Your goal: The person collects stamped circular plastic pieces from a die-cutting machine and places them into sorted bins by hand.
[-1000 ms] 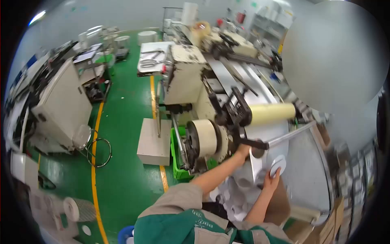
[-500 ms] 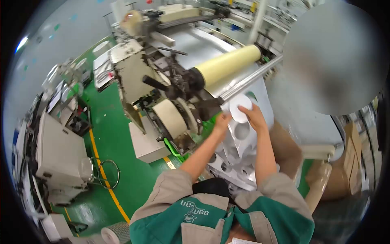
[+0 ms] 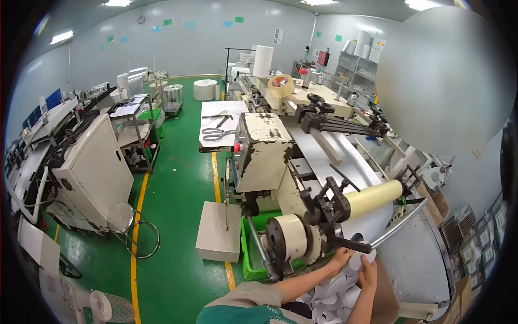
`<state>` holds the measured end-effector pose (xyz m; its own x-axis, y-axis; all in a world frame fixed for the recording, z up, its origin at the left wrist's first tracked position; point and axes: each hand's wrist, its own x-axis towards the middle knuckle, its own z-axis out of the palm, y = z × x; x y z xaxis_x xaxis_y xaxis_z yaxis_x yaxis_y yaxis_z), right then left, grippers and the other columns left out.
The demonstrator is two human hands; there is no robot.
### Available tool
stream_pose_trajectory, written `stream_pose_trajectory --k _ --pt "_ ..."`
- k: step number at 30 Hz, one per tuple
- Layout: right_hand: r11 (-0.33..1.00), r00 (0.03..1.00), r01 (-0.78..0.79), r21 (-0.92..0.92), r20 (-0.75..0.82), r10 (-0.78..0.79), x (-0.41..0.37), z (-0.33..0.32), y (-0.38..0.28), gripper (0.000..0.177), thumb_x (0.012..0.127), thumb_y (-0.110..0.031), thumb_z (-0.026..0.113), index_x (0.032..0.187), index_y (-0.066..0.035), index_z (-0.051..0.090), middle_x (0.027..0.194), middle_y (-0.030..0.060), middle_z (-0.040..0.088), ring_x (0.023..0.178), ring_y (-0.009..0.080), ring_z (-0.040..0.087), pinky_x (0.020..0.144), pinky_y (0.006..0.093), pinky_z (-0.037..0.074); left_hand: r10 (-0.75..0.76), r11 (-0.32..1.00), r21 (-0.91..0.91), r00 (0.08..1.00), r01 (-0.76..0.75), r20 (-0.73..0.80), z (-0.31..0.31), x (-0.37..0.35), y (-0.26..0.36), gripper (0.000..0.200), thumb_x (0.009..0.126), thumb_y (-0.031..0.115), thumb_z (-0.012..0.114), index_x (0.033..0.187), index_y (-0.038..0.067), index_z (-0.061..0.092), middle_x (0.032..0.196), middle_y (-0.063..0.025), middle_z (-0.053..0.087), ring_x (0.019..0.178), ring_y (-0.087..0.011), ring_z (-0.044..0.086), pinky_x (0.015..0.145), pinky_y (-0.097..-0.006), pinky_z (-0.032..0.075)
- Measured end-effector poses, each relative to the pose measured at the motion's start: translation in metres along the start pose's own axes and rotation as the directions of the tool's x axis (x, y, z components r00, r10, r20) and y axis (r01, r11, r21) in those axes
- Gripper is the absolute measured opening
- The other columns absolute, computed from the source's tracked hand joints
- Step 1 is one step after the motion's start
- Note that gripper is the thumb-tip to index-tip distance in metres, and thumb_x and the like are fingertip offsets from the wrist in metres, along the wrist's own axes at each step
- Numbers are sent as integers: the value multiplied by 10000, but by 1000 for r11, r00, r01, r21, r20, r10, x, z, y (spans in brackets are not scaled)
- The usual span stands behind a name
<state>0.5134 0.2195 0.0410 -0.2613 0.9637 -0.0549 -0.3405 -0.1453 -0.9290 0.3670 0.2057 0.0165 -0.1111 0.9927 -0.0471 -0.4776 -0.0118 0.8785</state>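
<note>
Just under the metal bar at the machine's front end, both my hands are at a thin white disc (image 3: pixel 355 262). My right hand (image 3: pixel 369 272) is closed on its right edge, thumb over the face. At the left edge, the fingers of my left hand (image 3: pixel 341 259) are bent and pinched, with their tips partly hidden. Below them hangs a crumpled white sheet with round holes (image 3: pixel 335 296), bunched between my forearms. Over the hands runs a yellow roller (image 3: pixel 375 200), and a cream drum (image 3: pixel 290 237) lies left of them.
A green crate (image 3: pixel 253 251) stands under the machine, beside a cream box (image 3: pixel 218 232) on the floor. Scissors (image 3: pixel 217 134) lie on a side table. A round-seated stool (image 3: pixel 121 217) is at the left. A large blurred grey shape (image 3: pixel 445 81) covers the upper right.
My view has swung up and left, so more of the room shows and my hands sit lower in the picture. Both hands stay at the white disc.
</note>
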Motion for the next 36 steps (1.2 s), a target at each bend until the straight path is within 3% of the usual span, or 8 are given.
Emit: stream_pose_trajectory --k 10,11,12,16,23,27,31,36 --pt "784 830 102 613 -487 273 -77 -121 78 665 774 -362 632 1294 -83 325 1313 113 375 1215 230 341 1009 385 277 -77 980 -195 978 39 -192 12 5 31 286 775 319 637 762 52 535 762 -2 489 719 -136 419 705 -307 369" --pt "988 842 14 -154 -531 -95 -83 -138 88 661 785 -308 621 1310 -71 296 1300 123 385 1181 249 376 999 363 292 23 971 -225 972 -78 -235 12 21 0 410 771 253 648 1076 17 510 1005 -40 535 878 -161 479 838 -316 384" --pt "567 739 -198 -800 -502 -449 -88 -155 98 660 796 -254 609 1325 -60 266 1287 134 395 1146 268 411 990 340 307 -121 913 -403 986 67 -110 10 15 7 367 773 225 645 1047 14 520 953 -42 552 859 -155 482 812 -313 394" --pt "762 820 411 501 -568 -69 -79 -104 15 395 848 -214 561 1187 -46 446 1160 79 510 1040 201 496 901 349 406 54 952 -293 992 -85 -112 11 7 9 218 803 169 599 963 32 540 956 -45 544 877 -146 495 809 -299 394" --pt "932 975 218 -290 26 -221 8 1 -8 362 799 -123 604 1115 25 507 1018 54 568 931 131 524 806 272 416 -78 947 -307 996 91 52 10 -10 31 101 797 85 552 849 10 594 779 -48 592 698 -153 553 641 -277 430" --pt "973 973 217 76 -98 -210 -10 -23 22 455 799 -96 591 1205 12 418 1157 110 500 1053 214 493 887 326 406 -47 950 312 997 27 57 -3 -11 45 279 829 157 498 974 -74 555 891 -82 602 742 -146 528 650 -312 426" --pt "880 881 62 470 -441 174 -23 -103 64 521 814 -225 598 1267 -85 383 1225 74 459 1129 247 420 916 401 366 73 995 -48 950 -91 -303 4 44 -9 190 803 203 578 788 15 552 746 -38 550 672 -135 493 627 -312 417" --pt "979 980 158 125 -143 -140 -3 -42 -15 370 823 -108 583 1159 -18 457 1047 96 562 929 210 557 811 333 468 210 977 106 895 -183 -393 11 39 2 285 806 274 589 834 -4 536 788 -72 548 733 -166 478 701 -344 403"
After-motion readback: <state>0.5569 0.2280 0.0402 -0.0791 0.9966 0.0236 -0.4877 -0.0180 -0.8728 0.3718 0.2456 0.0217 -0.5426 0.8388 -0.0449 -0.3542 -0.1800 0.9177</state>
